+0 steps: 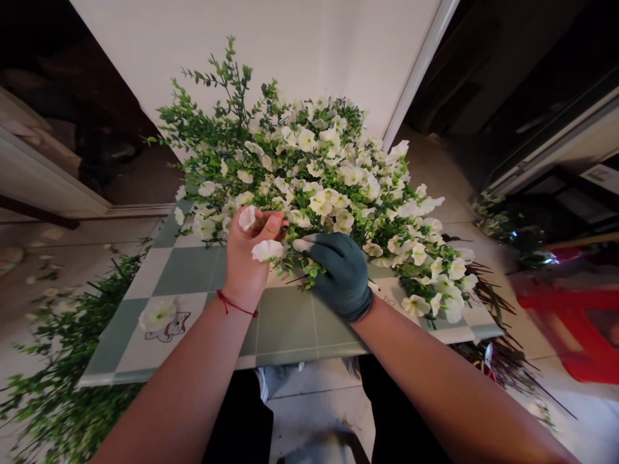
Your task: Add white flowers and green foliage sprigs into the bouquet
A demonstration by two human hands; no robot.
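Observation:
My left hand (pixel 249 251), bare with a red cord bracelet (pixel 236 304), is closed with thumb and fingers together. White flowers (pixel 267 251) show at its fingers and seem held there, though their stems are hidden. My right hand (pixel 341 270), in a dark green glove with pale fingertips, is closed on a green leafy stem (pixel 314 270) close to the left hand. Just beyond both hands lies a large heap of white-flowered stems (pixel 333 174) on the green-and-white checked table (pixel 285 322). A loose white flower (pixel 158 314) rests near the table's left front.
Leafy green sprigs (pixel 227 84) stand at the heap's back left, against a white panel (pixel 271 38). More greenery (pixel 72 361) is on the floor at left. A red plastic stool (pixel 575 322) stands at right. Dark thin stems (pixel 512 361) lie beside the table's right end.

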